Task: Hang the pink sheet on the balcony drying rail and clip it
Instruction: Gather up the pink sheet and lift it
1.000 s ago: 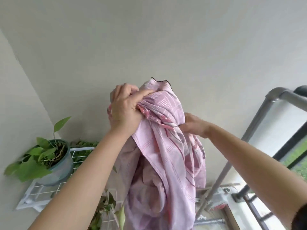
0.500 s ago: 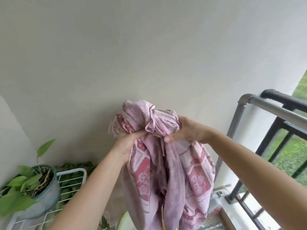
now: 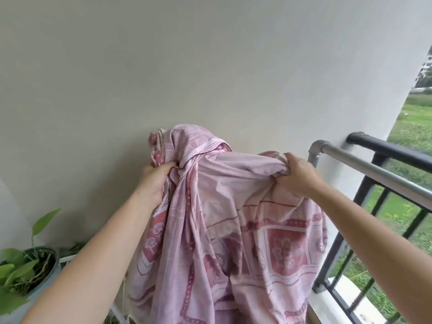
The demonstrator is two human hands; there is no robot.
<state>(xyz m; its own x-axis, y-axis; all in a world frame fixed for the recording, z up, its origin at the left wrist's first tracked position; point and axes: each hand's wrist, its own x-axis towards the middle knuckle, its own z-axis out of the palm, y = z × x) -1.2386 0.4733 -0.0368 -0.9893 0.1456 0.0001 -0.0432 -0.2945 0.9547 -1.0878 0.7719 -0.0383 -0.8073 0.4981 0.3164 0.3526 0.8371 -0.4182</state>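
Two fistfuls of pink sheet (image 3: pixel 233 202) fill curled fingers (image 3: pixel 161 167).

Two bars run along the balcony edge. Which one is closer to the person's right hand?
The grey metal pipe rail, which has an elbow joint beside the right hand; the black railing runs beyond it, toward the grass.

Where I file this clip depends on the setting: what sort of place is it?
Most likely a home balcony: a black railing with grass beyond it, a grey metal drying rail just inside, and a potted plant by the wall.
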